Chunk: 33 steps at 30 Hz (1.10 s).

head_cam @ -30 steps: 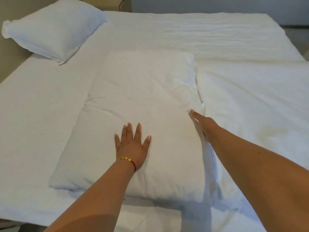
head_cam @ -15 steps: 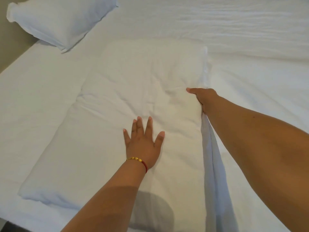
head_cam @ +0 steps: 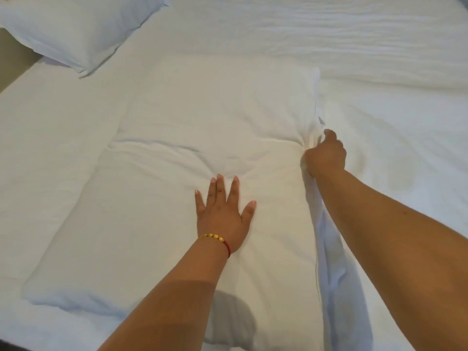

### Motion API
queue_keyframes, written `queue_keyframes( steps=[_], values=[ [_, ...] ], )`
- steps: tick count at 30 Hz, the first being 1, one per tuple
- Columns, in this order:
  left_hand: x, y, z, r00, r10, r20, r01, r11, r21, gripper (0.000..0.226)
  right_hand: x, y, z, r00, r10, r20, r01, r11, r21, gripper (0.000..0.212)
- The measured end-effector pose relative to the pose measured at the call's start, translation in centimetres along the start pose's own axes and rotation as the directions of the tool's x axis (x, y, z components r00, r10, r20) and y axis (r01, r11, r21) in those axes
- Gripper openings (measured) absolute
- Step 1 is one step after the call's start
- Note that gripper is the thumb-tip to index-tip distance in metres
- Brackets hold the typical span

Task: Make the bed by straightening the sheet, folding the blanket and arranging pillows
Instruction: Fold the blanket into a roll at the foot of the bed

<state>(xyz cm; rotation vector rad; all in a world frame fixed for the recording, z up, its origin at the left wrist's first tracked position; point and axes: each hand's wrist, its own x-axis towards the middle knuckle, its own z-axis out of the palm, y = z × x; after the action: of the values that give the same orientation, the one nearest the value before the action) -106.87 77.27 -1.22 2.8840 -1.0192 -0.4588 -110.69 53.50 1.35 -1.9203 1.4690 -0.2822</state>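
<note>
Pressing flat on the near half of the folded blanket (head_cam: 202, 148), the left hand (head_cam: 224, 211) lay with its fingers straight and spread, palm down, close to the middle of that thick white pad. A bracelet (head_cam: 216, 238) of gold beads on a red cord circled the wrist just behind the hand. The right hand (head_cam: 325, 155) was at the blanket's right edge, about halfway along it, with its fingers curled tightly round a bunch of the white cloth; creases ran out from the grip across the blanket's top. Nearer than that hand, the same edge was lifted, and a loose fold of cloth hung below the right forearm with a bluish shadow in it. The blanket itself lay lengthways over the sheet (head_cam: 379, 59), which was wrinkled in long ripples beyond the blanket and to its right, and smoother to its left. A shallow crease crossed the blanket from side to side, just beyond the left hand's fingertips. One pillow (head_cam: 76, 29) lay beyond the blanket's far left corner, apart from it, turned at an angle with a corner pointing toward the blanket. Left of the pillow a strip of tan surface (head_cam: 12, 54) showed past the mattress edge; what it was could not be told.
</note>
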Motion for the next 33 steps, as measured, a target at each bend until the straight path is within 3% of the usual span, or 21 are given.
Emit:
queue_keyframes(
  steps=[3, 6, 10, 15, 18, 21, 25, 33],
  values=[
    [-0.4, -1.0, -1.3, 0.997, -0.031, -0.077, 0.029, 0.999, -0.021, 0.072, -3.7, -3.3, 0.2, 0.921, -0.365, -0.140, 0.348, 0.928, -0.132, 0.064],
    [-0.9, -3.2, -1.8, 0.962, -0.168, -0.217, 0.165, 0.986, -0.033, 0.076, -7.1, -4.7, 3.1, 0.839, -0.541, 0.052, 0.532, 0.798, -0.285, 0.071],
    [-1.7, -6.1, 0.7, 0.957, -0.256, -0.136, 0.259, 0.966, 0.008, 0.077, -8.5, -0.8, 8.4, 0.805, -0.447, 0.390, 0.585, 0.703, -0.404, 0.073],
    [-0.6, -6.9, 2.8, 0.969, -0.248, 0.023, 0.247, 0.969, 0.020, 0.076, -6.6, 0.4, 10.7, 0.783, -0.309, 0.540, 0.574, 0.694, -0.435, 0.074],
    [-0.5, -6.5, 1.2, 0.957, -0.272, 0.099, 0.279, 0.958, -0.064, 0.072, -7.6, -0.6, 9.2, 0.784, -0.274, 0.557, 0.573, 0.666, -0.478, 0.079],
    [-1.7, -4.5, 0.3, 0.951, -0.308, 0.031, 0.309, 0.936, -0.167, 0.071, -10.6, 1.1, 7.5, 0.780, -0.377, 0.500, 0.617, 0.595, -0.514, 0.081],
    [-4.1, -2.1, 2.6, 0.980, -0.197, 0.016, 0.198, 0.979, -0.046, 0.071, -12.1, 4.9, 6.8, 0.774, -0.405, 0.487, 0.629, 0.574, -0.524, 0.079],
    [-5.6, -0.3, 2.9, 0.962, -0.246, 0.119, 0.247, 0.969, 0.010, 0.072, -12.0, 6.6, 6.1, 0.727, -0.372, 0.577, 0.677, 0.530, -0.512, 0.076]
  ],
)
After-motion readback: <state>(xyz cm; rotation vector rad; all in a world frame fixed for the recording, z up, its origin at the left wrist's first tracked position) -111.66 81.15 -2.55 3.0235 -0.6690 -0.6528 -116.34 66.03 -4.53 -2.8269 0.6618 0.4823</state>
